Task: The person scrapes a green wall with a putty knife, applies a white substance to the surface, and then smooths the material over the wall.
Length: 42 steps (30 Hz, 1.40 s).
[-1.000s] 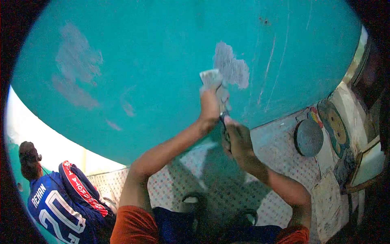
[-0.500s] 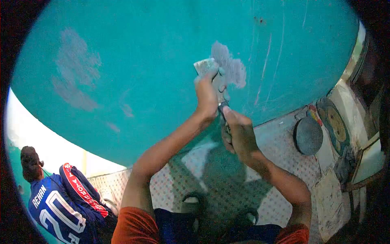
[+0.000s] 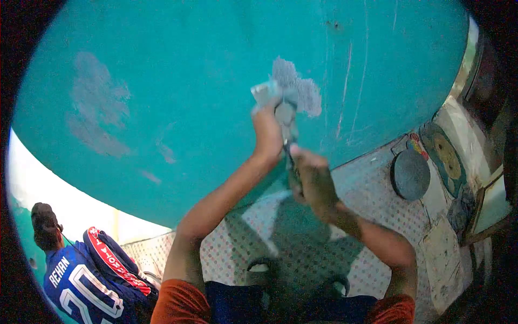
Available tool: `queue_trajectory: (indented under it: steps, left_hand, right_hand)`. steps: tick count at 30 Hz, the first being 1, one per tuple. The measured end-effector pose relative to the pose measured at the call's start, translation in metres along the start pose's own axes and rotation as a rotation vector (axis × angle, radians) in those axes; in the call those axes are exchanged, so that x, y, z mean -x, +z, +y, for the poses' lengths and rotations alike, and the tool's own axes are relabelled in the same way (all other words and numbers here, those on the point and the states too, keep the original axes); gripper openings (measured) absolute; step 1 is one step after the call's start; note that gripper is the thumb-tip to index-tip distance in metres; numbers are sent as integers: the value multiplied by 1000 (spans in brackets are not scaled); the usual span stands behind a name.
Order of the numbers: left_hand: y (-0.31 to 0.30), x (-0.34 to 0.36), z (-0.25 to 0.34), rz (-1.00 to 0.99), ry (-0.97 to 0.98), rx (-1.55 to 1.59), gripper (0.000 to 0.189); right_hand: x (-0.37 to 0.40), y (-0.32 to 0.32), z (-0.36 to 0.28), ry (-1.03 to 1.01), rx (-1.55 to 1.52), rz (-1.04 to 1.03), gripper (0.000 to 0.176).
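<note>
Near the teal wall (image 3: 205, 81), my left hand (image 3: 268, 127) is closed round a pale flat scraper blade (image 3: 263, 93) smeared with putty. My right hand (image 3: 315, 181) grips the dark handle of a putty knife (image 3: 287, 121), whose wide blade, coated in grey putty, points up beside my left fingers. Both tools are close together, and motion blurs the right hand and the knife. Just above and right of them is a grey putty patch (image 3: 308, 97) on the wall. Another smeared patch (image 3: 100, 102) lies to the left.
A person in a blue jersey (image 3: 89, 286) sits at the lower left. To the right, a round dark pan (image 3: 410, 174) is on the dotted tile floor (image 3: 377, 216), near a green object with a round tan centre (image 3: 447, 157). Pale scratches run down the wall.
The putty knife's blade now shows more fully beside my left hand. Both hands appear slightly farther left, and the view has shifted a little.
</note>
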State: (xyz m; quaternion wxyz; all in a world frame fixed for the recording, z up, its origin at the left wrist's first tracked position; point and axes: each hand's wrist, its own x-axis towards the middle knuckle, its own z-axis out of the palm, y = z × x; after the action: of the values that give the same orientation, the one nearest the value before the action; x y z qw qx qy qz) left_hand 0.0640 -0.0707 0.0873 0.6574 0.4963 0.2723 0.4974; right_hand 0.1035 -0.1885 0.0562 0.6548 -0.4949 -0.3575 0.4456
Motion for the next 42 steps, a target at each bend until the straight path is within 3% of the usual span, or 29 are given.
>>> queue_trajectory:
  steps: [1, 4, 8, 10, 11, 12, 17, 22, 25, 30, 31, 35, 38, 39, 42]
  left_hand:
    - [1, -8, 2, -29, 103, -38, 28]
    - [-2, -5, 15, -78, 94, 82, 29]
    - [-20, -2, -7, -15, 54, -3, 27]
    - [-14, -7, 6, -78, 1, 62, 27]
    - [-13, -20, 0, -69, 92, 71, 27]
    - [-15, -15, -2, -45, 66, 57, 27]
    - [-25, -5, 1, 34, 23, 44, 25]
    - [-28, -9, 16, -100, 147, -114, 24]
    - [-25, -1, -3, 0, 31, -63, 27]
    - [-12, -20, 5, -33, 141, -66, 25]
    - [-8, -21, 7, -57, 167, -47, 25]
    - [-15, -11, -11, -49, 62, -44, 25]
    - [-3, -28, 3, -99, 395, -119, 25]
    - [4, -17, 20, -104, 210, 0, 24]
    - [-6, -8, -10, 6, 210, -268, 23]
  right_hand:
    - [0, 1, -4, 27, -28, -29, 39]
    - [-2, 9, -6, 73, -58, -66, 40]
    - [-7, 8, 23, -8, 34, -62, 37]
    - [-9, 8, 12, 15, 31, -63, 36]
    - [-7, 10, -5, 77, -2, -53, 36]
    - [-6, 13, -16, 129, -29, -46, 36]
    - [-10, 19, 16, 32, 55, -35, 35]
    - [-10, 25, -1, 112, -48, -75, 35]
    - [-12, 17, 13, 115, 11, -33, 34]
    - [-23, 2, -8, -7, 19, -111, 39]
    - [-18, 4, -14, 69, -43, -105, 39]
    - [-13, 4, 7, 103, -11, -17, 32]
    - [-14, 4, -8, 38, -40, -58, 32]
    - [-13, 3, -13, 26, -53, -85, 32]
    - [-6, 0, -3, 127, -75, -56, 33]
